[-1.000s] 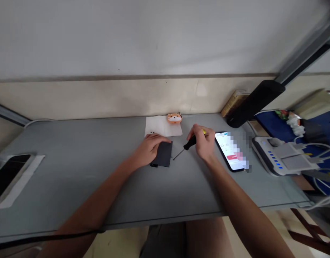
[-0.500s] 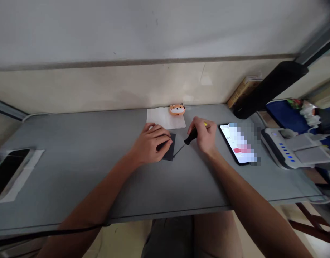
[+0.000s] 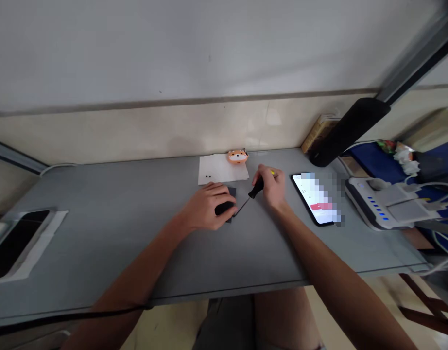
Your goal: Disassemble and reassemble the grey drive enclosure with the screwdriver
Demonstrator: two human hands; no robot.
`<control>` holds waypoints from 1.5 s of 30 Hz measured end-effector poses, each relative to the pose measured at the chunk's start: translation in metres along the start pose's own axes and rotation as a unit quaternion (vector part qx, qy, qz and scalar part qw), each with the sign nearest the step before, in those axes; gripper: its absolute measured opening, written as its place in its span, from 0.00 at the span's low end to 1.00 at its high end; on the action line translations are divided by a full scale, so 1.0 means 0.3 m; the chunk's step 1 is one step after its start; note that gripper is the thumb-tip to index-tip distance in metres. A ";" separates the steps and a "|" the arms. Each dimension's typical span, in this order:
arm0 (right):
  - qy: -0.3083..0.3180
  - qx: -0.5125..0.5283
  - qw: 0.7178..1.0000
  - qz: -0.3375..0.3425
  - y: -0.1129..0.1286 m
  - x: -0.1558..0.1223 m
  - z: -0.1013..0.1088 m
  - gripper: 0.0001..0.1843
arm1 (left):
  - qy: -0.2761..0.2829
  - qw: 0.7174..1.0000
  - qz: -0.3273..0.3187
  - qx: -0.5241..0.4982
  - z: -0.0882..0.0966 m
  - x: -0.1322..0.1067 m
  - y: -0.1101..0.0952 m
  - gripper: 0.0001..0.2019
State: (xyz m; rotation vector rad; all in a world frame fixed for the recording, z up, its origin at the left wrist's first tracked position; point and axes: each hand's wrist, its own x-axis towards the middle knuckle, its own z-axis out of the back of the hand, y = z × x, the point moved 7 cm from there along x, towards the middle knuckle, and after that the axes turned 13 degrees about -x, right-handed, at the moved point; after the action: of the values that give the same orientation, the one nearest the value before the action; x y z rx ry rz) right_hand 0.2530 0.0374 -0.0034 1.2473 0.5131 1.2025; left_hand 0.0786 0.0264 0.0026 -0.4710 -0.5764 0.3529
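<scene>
Dark flat plate [image 3: 232, 192]: on the grey worktop [image 3: 100, 253], just in front of a white paper sheet [image 3: 224, 169], mostly covered by your left hand [image 3: 205, 206]. Left grip: palm down, fingers curled over the plate. Can't tell if it's clasped or only pressed flat. Either way, that pressure likely stops it sliding. A black edge [image 3: 224, 208] shows under your fingers; can't tell if it belongs to the plate.

Right hand [image 3: 270, 187]: grip clenched on a black-and-yellow precision screwdriver [image 3: 256, 188], held pen-style, probably for fine control. Shaft angles down-left, tip at the plate's right edge. Contact too small to tell.

Two small dark dots [image 3: 208, 176] on the sheet, maybe screws, too small to tell. The pale sheet probably keeps small parts easy to spot. Orange dog-face figurine [image 3: 237, 156] sits on its back edge, possibly as a weight.

Smartphone [image 3: 313, 199] lies flat right of your right hand, screen lit and partly pixelated, likely placed for easy reading. Beyond it, a white unit with blue LEDs [image 3: 377, 206]. Black lamp head [image 3: 350, 131] hangs above the worktop's back right, likely to light the work.
</scene>
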 end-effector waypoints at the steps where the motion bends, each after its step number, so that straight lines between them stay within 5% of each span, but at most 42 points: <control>1: 0.010 0.000 1.000 0.000 0.003 -0.004 -0.008 0.25 | 0.001 1.000 0.006 -0.002 -0.001 0.000 0.005 0.12; 6: -0.023 0.013 1.000 0.005 0.009 0.003 0.014 0.25 | 0.006 0.999 0.021 -0.026 0.001 0.000 0.016 0.12; 17: -0.130 0.115 0.977 -0.124 -0.094 0.031 0.071 0.22 | -0.010 0.993 0.065 -0.096 -0.037 -0.007 0.030 0.10; 24: -0.210 0.145 0.940 -0.226 -0.148 0.029 0.114 0.17 | -0.171 0.957 0.228 -0.052 0.124 -0.028 0.249 0.09; 27: -0.224 0.143 0.934 -0.238 -0.162 0.029 0.123 0.17 | -0.180 0.937 0.299 -0.007 0.154 -0.044 0.341 0.07; 33: -0.232 0.112 0.944 -0.208 -0.159 0.040 0.138 0.18 | -0.133 0.959 0.250 0.007 0.122 -0.047 0.392 0.10; 38: -0.229 0.095 0.950 -0.188 -0.156 0.047 0.147 0.18 | -0.176 0.962 0.211 0.004 0.173 -0.077 0.361 0.14; 41: -0.239 0.101 0.949 -0.178 -0.148 0.045 0.156 0.16 | -0.138 0.967 0.210 -0.042 0.180 -0.081 0.300 0.15; 45: -0.253 0.110 0.947 -0.163 -0.131 0.044 0.169 0.17 | 0.041 0.963 0.209 -0.166 0.091 -0.065 0.191 0.20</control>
State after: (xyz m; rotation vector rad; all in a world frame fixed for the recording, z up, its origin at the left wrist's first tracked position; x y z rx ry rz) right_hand 0.3163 0.0323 -0.0192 1.5273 0.4522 0.5240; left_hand 0.0364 0.0746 -0.0154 -0.9331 -0.4540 0.6406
